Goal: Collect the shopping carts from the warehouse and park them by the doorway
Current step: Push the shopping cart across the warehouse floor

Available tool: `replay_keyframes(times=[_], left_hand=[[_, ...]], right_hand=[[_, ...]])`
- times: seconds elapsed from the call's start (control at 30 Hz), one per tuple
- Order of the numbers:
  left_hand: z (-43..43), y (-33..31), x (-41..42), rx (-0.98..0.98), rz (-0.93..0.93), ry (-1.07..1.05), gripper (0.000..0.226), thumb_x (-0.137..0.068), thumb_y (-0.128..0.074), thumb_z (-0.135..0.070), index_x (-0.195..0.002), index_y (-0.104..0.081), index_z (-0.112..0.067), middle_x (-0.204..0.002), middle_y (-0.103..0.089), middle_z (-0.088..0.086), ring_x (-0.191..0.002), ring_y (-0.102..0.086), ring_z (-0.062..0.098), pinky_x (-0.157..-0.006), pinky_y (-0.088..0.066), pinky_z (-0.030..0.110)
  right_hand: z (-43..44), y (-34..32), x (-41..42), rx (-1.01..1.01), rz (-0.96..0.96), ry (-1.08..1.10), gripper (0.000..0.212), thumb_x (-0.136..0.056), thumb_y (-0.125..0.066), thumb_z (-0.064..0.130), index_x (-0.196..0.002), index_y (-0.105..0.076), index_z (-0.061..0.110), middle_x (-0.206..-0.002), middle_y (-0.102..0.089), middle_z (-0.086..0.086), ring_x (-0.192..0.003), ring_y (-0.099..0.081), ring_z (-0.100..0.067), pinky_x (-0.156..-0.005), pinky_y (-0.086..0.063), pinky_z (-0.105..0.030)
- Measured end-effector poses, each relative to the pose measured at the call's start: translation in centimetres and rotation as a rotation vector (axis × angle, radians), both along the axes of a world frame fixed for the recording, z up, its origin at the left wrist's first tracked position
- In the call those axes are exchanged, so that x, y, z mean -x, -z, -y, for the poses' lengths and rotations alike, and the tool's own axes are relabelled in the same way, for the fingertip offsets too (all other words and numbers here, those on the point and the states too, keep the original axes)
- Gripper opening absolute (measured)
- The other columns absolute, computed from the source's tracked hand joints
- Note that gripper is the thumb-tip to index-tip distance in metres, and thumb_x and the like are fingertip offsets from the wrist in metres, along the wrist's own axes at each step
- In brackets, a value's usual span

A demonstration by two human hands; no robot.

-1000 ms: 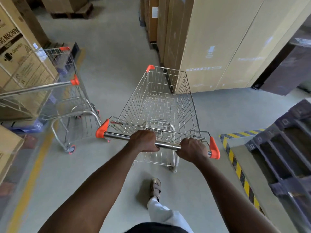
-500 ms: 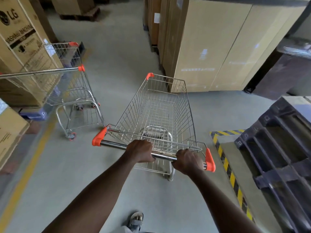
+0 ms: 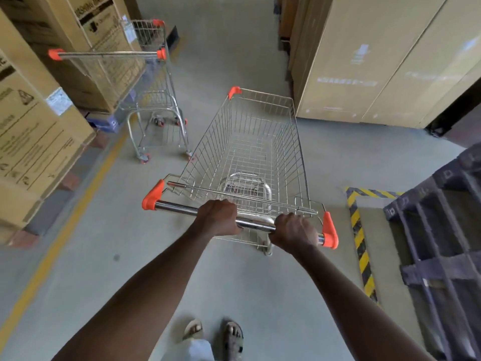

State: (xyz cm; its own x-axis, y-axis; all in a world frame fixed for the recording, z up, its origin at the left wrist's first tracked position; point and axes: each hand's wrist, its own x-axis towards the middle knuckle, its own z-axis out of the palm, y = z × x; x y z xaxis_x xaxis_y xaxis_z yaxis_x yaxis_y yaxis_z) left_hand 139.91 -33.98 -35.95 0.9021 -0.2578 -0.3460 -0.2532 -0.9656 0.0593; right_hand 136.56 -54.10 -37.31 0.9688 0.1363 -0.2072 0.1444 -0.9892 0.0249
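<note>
Starting at your far left, tall brown cardboard cartons with black print (image 3: 33, 142) are stacked along a yellow painted floor line (image 3: 78, 204). Just beside them stands a second silver wire shopping cart with orange handle caps (image 3: 145, 82), unattended, its handle bar towards you and its wheels on the grey concrete floor (image 3: 234, 35).

Now to the middle: your left hand (image 3: 217, 221) is wrapped tight around the chrome handle bar (image 3: 177, 208) of the silver wire shopping cart with orange corner caps (image 3: 250, 152), fingers curled right over the top, nothing between them but the bar. The basket is bare wire all the way down, nose pointing away from you and angled slightly right, near the parked cart but not touching it.

Further right, your right hand (image 3: 294, 230) is clamped on the same bar, close to the orange end cap (image 3: 329, 230). Both sandalled feet (image 3: 234, 337) sit low in the view, behind the cart.

Beyond the cart's nose rise large plain tan cardboard boxes (image 3: 364, 61). At your right, black-and-yellow hazard striping (image 3: 360, 238) edges a raised step, and dark plastic pallets (image 3: 442, 230) are stacked beside it.
</note>
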Motion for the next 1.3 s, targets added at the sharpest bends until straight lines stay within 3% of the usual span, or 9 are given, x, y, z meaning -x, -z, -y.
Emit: replay_keyframes(times=[0.3,0.5,0.6,0.77,1.07,1.3], left_hand=[[6.3,-0.1,8.8,0.102,-0.041,-0.277,0.050,-0.078,-0.063,-0.052,-0.109,-0.067,-0.012,-0.112,-0.068,0.007,-0.105,-0.065,0.032,-0.086,-0.050,0.034],[8.8,0.3,14.9,0.168,-0.021,-0.448,0.042,-0.075,-0.067,-0.038,-0.108,-0.067,-0.012,-0.111,-0.067,0.008,-0.103,-0.065,0.031,-0.081,-0.047,0.030],[9.3,0.1,17.5,0.200,-0.029,-0.552,0.039,-0.069,-0.069,-0.037,-0.099,-0.070,-0.013,-0.106,-0.069,0.006,-0.100,-0.066,0.031,-0.079,-0.048,0.030],[10.7,0.3,21.1,0.218,0.008,-0.731,0.043,-0.072,-0.069,-0.043,-0.102,-0.069,-0.013,-0.107,-0.069,0.005,-0.102,-0.066,0.031,-0.082,-0.049,0.031],[15.6,-0.1,22.4,0.201,0.064,-1.087,0.051,-0.081,-0.063,-0.053,-0.113,-0.065,-0.014,-0.114,-0.067,0.006,-0.108,-0.064,0.030,-0.089,-0.048,0.034],[18.0,-0.3,24.0,0.145,0.090,-1.321,0.047,-0.081,-0.057,-0.055,-0.103,-0.068,-0.014,-0.105,-0.068,0.007,-0.099,-0.066,0.030,-0.084,-0.049,0.033]], right_hand=[[6.0,-0.2,2.3,0.116,0.030,-0.190,0.033,-0.076,-0.051,0.041,-0.096,-0.067,0.021,-0.094,-0.069,-0.003,-0.091,-0.067,-0.029,-0.073,-0.051,-0.032],[7.5,-0.9,4.3,0.151,0.017,-0.344,0.030,-0.073,-0.055,0.042,-0.096,-0.068,0.026,-0.096,-0.069,-0.001,-0.098,-0.065,-0.026,-0.076,-0.050,-0.030],[7.5,-1.1,5.3,0.160,0.016,-0.454,0.031,-0.074,-0.055,0.044,-0.095,-0.067,0.026,-0.095,-0.069,-0.001,-0.097,-0.065,-0.026,-0.077,-0.051,-0.030],[7.3,-1.5,5.6,0.209,-0.019,-0.712,0.030,-0.079,-0.053,0.046,-0.096,-0.066,0.025,-0.097,-0.069,-0.002,-0.098,-0.065,-0.027,-0.077,-0.049,-0.031],[6.3,-1.9,0.9,0.149,-0.026,-1.075,0.026,-0.080,-0.052,0.043,-0.089,-0.065,0.023,-0.095,-0.070,0.000,-0.096,-0.065,-0.024,-0.073,-0.045,-0.028],[4.2,-1.2,0.1,0.022,-0.035,-1.308,0.023,-0.073,-0.054,0.040,-0.083,-0.065,0.023,-0.086,-0.068,0.000,-0.089,-0.066,-0.024,-0.074,-0.047,-0.029]])
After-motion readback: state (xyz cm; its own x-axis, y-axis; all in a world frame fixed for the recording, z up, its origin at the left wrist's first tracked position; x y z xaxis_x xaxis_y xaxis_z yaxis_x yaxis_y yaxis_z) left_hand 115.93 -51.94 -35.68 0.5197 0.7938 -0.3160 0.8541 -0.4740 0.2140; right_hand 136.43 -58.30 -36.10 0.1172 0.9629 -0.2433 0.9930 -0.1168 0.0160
